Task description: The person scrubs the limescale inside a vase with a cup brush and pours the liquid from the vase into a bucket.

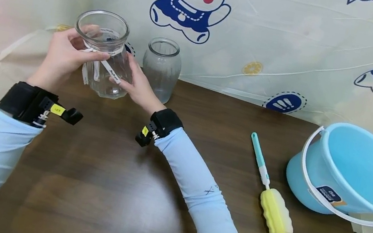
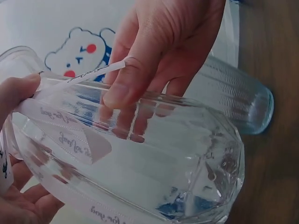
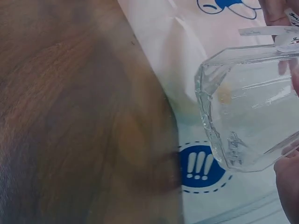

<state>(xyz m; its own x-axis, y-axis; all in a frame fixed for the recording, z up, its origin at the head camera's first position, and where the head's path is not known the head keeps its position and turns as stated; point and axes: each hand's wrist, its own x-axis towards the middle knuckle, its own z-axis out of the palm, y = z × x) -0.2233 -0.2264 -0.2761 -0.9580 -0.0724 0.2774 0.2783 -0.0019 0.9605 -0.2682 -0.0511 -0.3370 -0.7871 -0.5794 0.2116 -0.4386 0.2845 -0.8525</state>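
A clear faceted glass jar (image 1: 103, 81) with a wide round mouth is held up at the back left of the table. White printed ribbon (image 1: 111, 71) is tied around its neck, with loose ends hanging down. My left hand (image 1: 66, 51) grips the jar at the neck, thumb across the front. On the jar's other side my right hand (image 1: 139, 85) holds its body, the thumb in front and the fingers behind the glass (image 2: 163, 51). Just right of it a second, narrower glass jar (image 1: 162, 66) stands upright on the table.
A sponge brush (image 1: 276, 213) with a teal and white handle lies on the brown table (image 1: 94, 192). At the right stands a light blue bucket (image 1: 336, 159), its white handle (image 1: 312, 188) hanging down in front. A printed cloth (image 1: 261, 34) hangs behind the table.
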